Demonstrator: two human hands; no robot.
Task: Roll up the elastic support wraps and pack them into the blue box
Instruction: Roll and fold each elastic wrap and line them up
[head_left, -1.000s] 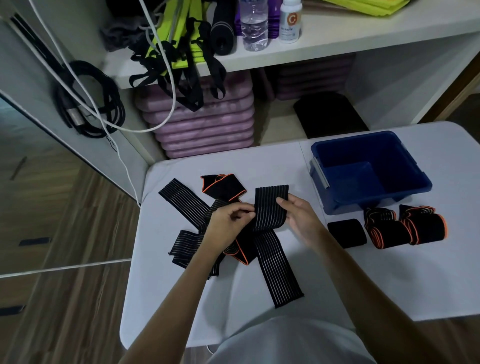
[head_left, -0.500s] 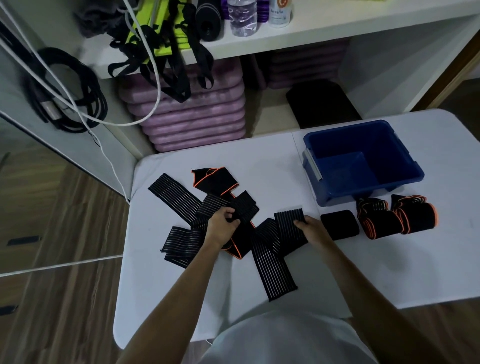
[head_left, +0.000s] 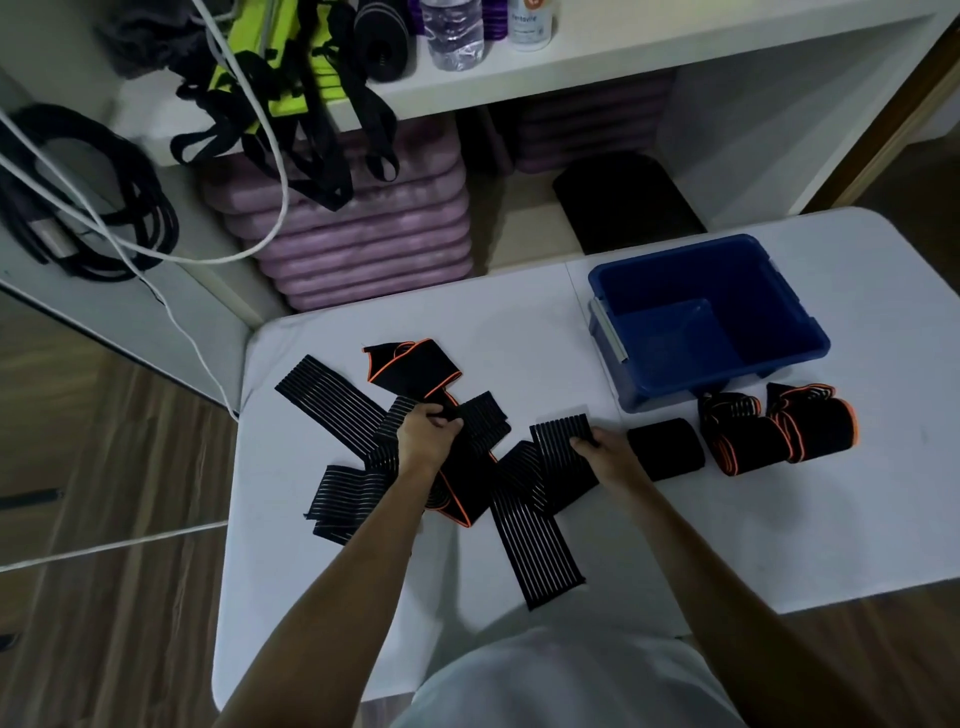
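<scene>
Rolling is partly done: three finished rolls sit on the white table (head_left: 779, 545) just in front of the blue box (head_left: 769, 358), a plain black roll (head_left: 666, 448) nearest the hands and two orange-trimmed rolls (head_left: 748, 447) (head_left: 818, 431) to its right, the last two touching each other. None has gone into the box yet, whose floor looks bare (its near corner is hidden by the wall). Left to do, by my judgement: the whole loose heap to the left, namely several striped elastic wraps (head_left: 332, 400) lying crossed over one another and at least one orange-edged wrap (head_left: 410, 364) spread flat, then the packing of everything.

The left hand (head_left: 426, 436) is curled around a bunched part of black wrap in the middle of the heap, gripping it. The right hand (head_left: 610, 457) pinches the upper end of a striped wrap (head_left: 540, 530) whose long tail runs toward the person; fingertips lie on the fabric and the thumb is hidden beneath.

Compared with a second ago, the hands have parted. Then they held one striped band together, lifted and close side by side; now that band has been drawn off to the right and laid down near the plain black roll, while the left hand has stayed back in the heap. The finished rolls and the box have not been touched between the frames.
</scene>
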